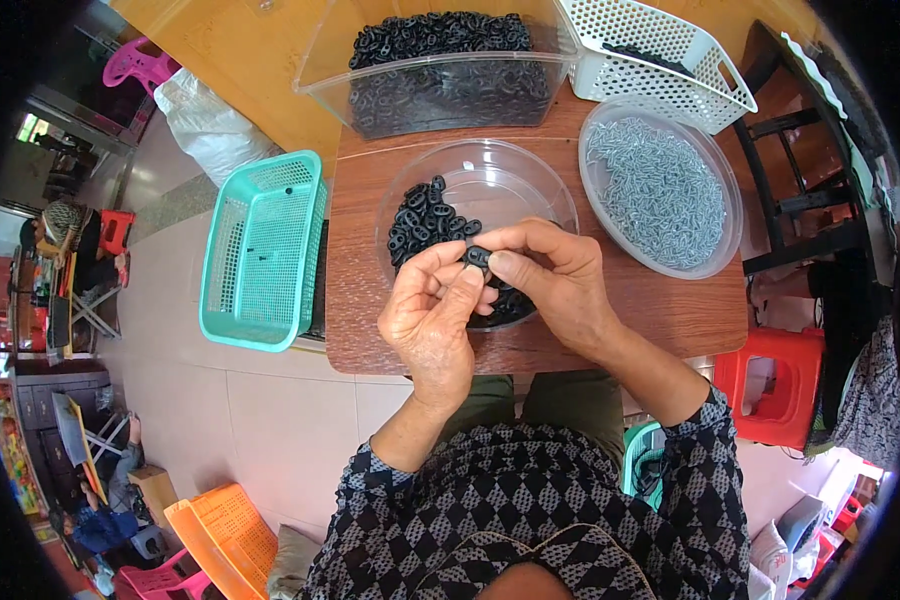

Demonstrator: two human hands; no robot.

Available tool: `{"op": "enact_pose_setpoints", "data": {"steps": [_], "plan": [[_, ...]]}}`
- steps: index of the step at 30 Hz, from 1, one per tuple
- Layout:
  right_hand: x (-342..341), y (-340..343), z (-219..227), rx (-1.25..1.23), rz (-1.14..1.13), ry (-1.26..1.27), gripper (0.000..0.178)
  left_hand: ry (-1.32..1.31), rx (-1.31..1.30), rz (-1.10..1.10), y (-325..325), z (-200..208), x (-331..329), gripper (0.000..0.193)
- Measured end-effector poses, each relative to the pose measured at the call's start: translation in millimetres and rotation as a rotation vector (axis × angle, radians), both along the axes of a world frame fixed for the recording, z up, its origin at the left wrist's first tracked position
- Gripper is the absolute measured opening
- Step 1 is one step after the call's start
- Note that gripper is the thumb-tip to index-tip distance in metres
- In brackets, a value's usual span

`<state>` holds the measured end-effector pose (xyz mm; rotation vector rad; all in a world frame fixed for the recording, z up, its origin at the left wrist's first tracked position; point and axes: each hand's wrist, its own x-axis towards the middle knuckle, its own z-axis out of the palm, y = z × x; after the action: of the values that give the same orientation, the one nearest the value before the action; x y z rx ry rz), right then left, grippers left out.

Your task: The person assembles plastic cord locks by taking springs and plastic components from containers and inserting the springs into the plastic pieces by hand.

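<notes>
Head view: one black two-holed piece (478, 257) sits between the fingertips of both hands, above the near half of a clear round tub (515, 185). Left hand (430, 310): thumb and forefinger closed in a pinch at the piece's left side, remaining fingers curled. Right hand (560, 290): thumb and forefinger likewise pinched together, gripping its right side. Whether a smaller part is also between the fingertips cannot be told. Counts: pieces in hand, 1; round tubs under the hands, 1, with a heap of loose black pieces (425, 225) along its left side and more partly hidden below the hands, too many to count. Beyond the tub, 1 clear rectangular bin (430, 62), well filled with similar black pieces, uncountable. Right of the tub, 1 round tray (735, 205) of silver metal pins (660, 190), uncountable. Behind the tray, 1 white perforated basket (630, 85) with some dark contents. Left of the wooden table (355, 300), 1 teal basket (270, 225) holding 3 visible small dark bits.
</notes>
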<state>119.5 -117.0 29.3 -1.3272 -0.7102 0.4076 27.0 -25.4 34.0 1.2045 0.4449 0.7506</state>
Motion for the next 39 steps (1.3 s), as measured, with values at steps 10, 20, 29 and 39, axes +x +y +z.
{"op": "enact_pose_setpoints", "data": {"steps": [10,20,29,39], "plan": [[-0.2,0.0,1.6,-0.018,0.006,0.061,0.017,-0.003,0.023,0.007,-0.4,0.4,1.4,0.021],[-0.2,1.9,1.8,-0.066,-0.143,-0.541,0.033,-0.054,-0.12,0.034,2.3,1.1,4.2,0.023],[-3.3,0.1,2.8,-0.085,-0.137,-0.405,0.03,-0.029,-0.092,-0.004,2.2,3.1,1.1,0.021],[-5.7,-1.5,2.8,-0.113,-0.144,-0.374,0.033,-0.019,0.006,-0.071,6.7,2.5,-0.1,0.016]]}}
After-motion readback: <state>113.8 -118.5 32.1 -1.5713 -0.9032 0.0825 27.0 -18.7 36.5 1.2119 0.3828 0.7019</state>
